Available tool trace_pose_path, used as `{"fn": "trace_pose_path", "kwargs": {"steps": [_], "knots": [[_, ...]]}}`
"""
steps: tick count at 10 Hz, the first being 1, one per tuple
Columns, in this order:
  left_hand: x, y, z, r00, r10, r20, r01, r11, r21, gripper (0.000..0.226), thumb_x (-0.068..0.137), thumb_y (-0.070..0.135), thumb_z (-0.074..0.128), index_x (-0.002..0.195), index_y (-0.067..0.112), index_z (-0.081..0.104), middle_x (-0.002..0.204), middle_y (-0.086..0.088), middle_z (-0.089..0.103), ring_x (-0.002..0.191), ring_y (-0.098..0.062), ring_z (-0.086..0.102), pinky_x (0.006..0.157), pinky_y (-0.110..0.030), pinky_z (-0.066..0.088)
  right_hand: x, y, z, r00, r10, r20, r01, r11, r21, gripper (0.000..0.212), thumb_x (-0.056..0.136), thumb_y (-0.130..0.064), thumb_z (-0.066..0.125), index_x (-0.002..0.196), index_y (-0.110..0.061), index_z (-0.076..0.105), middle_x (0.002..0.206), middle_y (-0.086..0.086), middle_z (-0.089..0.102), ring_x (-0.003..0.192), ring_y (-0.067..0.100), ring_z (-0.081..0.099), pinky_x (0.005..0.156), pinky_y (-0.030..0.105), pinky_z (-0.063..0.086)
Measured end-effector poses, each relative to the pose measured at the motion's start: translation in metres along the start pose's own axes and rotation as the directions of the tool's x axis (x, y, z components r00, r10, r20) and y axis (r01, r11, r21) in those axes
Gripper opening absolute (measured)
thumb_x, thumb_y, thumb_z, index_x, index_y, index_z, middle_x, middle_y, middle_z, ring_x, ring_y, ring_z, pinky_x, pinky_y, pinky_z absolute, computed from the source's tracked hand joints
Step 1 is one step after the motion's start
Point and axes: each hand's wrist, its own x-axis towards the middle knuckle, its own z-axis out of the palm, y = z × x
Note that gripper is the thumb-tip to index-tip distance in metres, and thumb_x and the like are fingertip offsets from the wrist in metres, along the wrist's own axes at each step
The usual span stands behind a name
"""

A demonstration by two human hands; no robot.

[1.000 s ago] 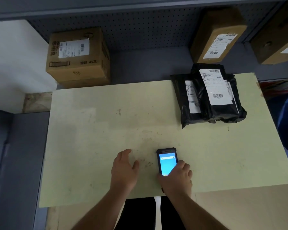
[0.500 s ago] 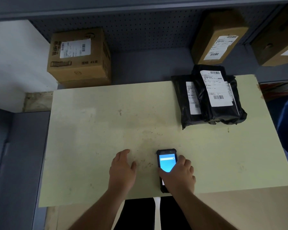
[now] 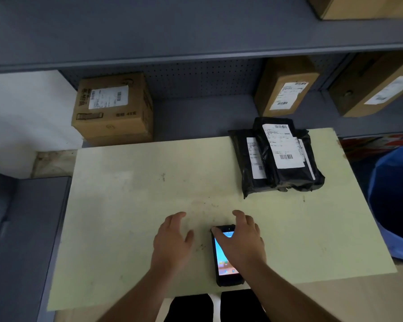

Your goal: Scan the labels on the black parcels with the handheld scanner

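The handheld scanner (image 3: 221,256), a black phone-like device with a lit screen, lies flat near the front edge of the pale green table (image 3: 126,205). My right hand (image 3: 242,242) arches over its upper half, fingers spread, thumb at its top left corner. My left hand (image 3: 172,240) rests palm down on the table just left of the scanner, holding nothing. Two black parcels are stacked at the far right of the table: the upper parcel (image 3: 289,177) shows a white barcode label, and the lower parcel (image 3: 244,159) sticks out on the left with its own label.
A labelled cardboard box (image 3: 113,108) stands behind the table's far left corner. Two more labelled boxes (image 3: 286,87) (image 3: 377,87) lean on the grey shelf behind the parcels. A blue bag (image 3: 396,205) sits right of the table.
My right hand has slid forward from the scanner's lower part to its upper half and spread its fingers. The screen now shows a colourful display. The camera has tilted up.
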Motion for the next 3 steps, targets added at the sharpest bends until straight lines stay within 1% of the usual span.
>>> {"fn": "trace_pose_path", "kwargs": {"steps": [1, 2, 3], "knots": [[0.000, 0.014, -0.011, 0.998, 0.046, -0.043, -0.044, 0.998, 0.034, 0.057, 0.097, 0.035, 0.066, 0.151, 0.024, 0.051, 0.154, 0.003, 0.054, 0.139, -0.021, 0.054, 0.111, -0.037, 0.044, -0.001, -0.014, -0.014, 0.997, -0.072, 0.009, 0.071, 0.994, 0.086, 0.078, 0.094, -0.055, 0.072, 0.161, -0.028, 0.043, 0.160, -0.003, 0.048, 0.147, 0.023, 0.043, 0.118, 0.048, 0.044], [0.001, 0.026, -0.023, 0.993, 0.086, -0.080, -0.082, 0.995, 0.060, 0.057, 0.096, 0.039, 0.066, 0.150, 0.026, 0.052, 0.153, 0.003, 0.056, 0.138, -0.021, 0.055, 0.111, -0.039, 0.047, 0.000, -0.025, -0.028, 0.992, -0.125, -0.014, 0.125, 0.982, 0.140, 0.080, 0.093, -0.054, 0.075, 0.162, -0.028, 0.043, 0.162, -0.002, 0.048, 0.149, 0.023, 0.042, 0.119, 0.047, 0.044], [0.003, 0.036, -0.034, 0.977, 0.147, -0.153, -0.133, 0.986, 0.098, 0.055, 0.095, 0.042, 0.064, 0.148, 0.030, 0.053, 0.151, 0.004, 0.058, 0.136, -0.021, 0.056, 0.109, -0.043, 0.049, -0.004, -0.038, -0.040, 0.984, -0.169, -0.064, 0.178, 0.968, 0.179, 0.081, 0.093, -0.054, 0.075, 0.163, -0.028, 0.042, 0.163, -0.003, 0.047, 0.149, 0.022, 0.042, 0.120, 0.046, 0.044]]}}
